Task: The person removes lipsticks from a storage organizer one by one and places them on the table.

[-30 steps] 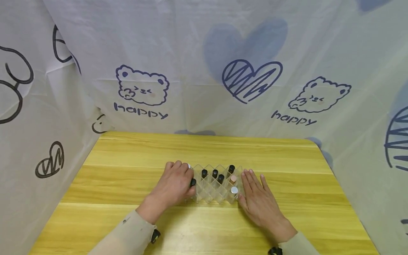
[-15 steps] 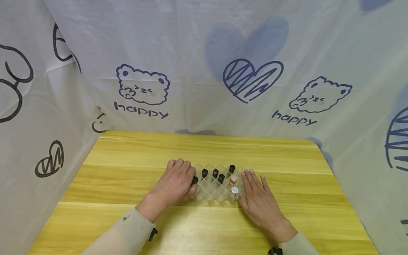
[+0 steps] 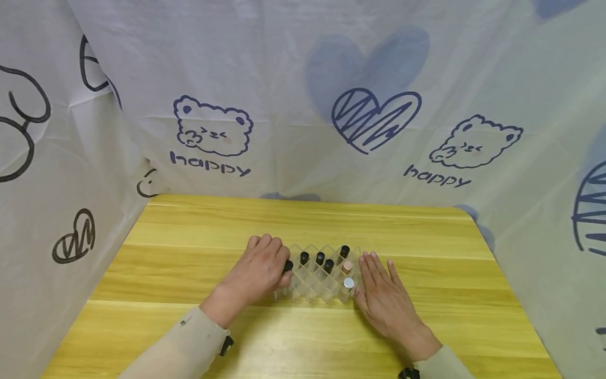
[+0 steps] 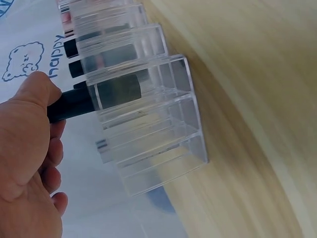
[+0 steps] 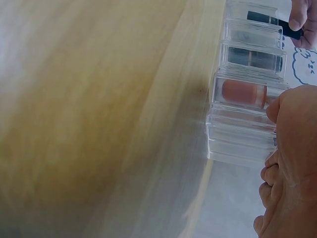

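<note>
A clear lipstick organizer (image 3: 311, 289) with diamond-shaped compartments stands on the table, several tubes in it. My left hand (image 3: 259, 271) is at its left end, pinching a black lipstick tube (image 4: 74, 103) between thumb and fingers. The lower part of that tube sits inside a compartment, its upper part sticking out. Flat along the organizer's right end lies my right hand (image 3: 385, 302), fingers straight, the thumb near the front corner. Close to that thumb are a silver-capped tube (image 3: 349, 283) and a pinkish one (image 3: 347, 267). Part of the left end is hidden behind my left hand.
More black-capped tubes (image 3: 320, 258) stand in the middle and back compartments. The wood-grain table (image 3: 303, 342) runs back to a white cloth (image 3: 284, 68) printed with bears and hearts, which also hangs at both sides.
My left hand has shifted slightly up and to the right with the black lipstick tube, covering a white top seen behind it earlier. The right hand has stayed in place.
</note>
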Available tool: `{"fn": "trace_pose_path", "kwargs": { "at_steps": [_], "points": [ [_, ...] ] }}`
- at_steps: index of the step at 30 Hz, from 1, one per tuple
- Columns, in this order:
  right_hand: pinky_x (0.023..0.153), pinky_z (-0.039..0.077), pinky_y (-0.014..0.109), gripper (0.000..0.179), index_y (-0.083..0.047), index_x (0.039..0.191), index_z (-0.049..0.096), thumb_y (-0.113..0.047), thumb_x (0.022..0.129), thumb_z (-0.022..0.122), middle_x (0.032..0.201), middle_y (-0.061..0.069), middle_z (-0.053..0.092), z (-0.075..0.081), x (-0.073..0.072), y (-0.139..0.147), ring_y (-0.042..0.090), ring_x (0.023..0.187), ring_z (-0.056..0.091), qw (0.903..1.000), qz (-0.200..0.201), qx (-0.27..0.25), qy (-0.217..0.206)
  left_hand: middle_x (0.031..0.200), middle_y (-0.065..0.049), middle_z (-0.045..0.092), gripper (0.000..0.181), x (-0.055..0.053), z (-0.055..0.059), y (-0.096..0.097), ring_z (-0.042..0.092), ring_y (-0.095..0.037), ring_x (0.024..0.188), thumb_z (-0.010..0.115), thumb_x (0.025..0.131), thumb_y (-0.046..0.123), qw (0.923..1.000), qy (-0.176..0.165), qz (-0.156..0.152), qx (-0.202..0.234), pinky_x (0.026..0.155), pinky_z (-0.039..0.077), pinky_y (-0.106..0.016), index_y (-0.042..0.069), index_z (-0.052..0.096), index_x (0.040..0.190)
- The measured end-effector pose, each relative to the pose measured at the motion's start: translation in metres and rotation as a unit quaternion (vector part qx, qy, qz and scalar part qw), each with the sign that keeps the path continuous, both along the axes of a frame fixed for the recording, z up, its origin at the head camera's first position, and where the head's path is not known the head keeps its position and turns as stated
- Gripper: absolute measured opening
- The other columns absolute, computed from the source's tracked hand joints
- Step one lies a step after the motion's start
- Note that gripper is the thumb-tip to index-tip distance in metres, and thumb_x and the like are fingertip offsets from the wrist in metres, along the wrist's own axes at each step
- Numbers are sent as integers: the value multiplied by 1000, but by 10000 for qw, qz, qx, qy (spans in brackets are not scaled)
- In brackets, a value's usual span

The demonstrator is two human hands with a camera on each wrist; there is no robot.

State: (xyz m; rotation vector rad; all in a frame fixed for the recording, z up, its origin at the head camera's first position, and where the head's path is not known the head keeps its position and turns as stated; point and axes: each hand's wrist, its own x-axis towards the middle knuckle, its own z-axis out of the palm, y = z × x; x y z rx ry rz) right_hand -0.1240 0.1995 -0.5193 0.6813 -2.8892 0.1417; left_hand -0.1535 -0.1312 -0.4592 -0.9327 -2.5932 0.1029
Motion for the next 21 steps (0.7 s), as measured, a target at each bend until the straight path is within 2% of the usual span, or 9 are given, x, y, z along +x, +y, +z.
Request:
{"fn": "trace_pose_path", "kwargs": {
  "at_steps": [10, 21],
  "points": [
    [128, 20, 58, 67, 5, 160, 33, -34, 109, 49, 168, 22, 34, 1, 0, 0, 38, 158, 29, 10000, 24, 10, 21, 87, -1, 45, 32, 0, 18, -4, 37, -22, 83, 67, 98, 40, 9992, -381, 14, 108, 79, 31, -38, 10, 58, 96],
    [128, 19, 58, 67, 5, 161, 33, -35, 109, 47, 168, 22, 34, 0, 0, 0, 38, 158, 29, 10000, 32, -16, 12, 92, -2, 54, 31, -1, 53, -19, 42, -24, 86, 75, 94, 36, 9964, -432, 1, 735, 79, 33, -38, 8, 63, 98]
  ]
}}
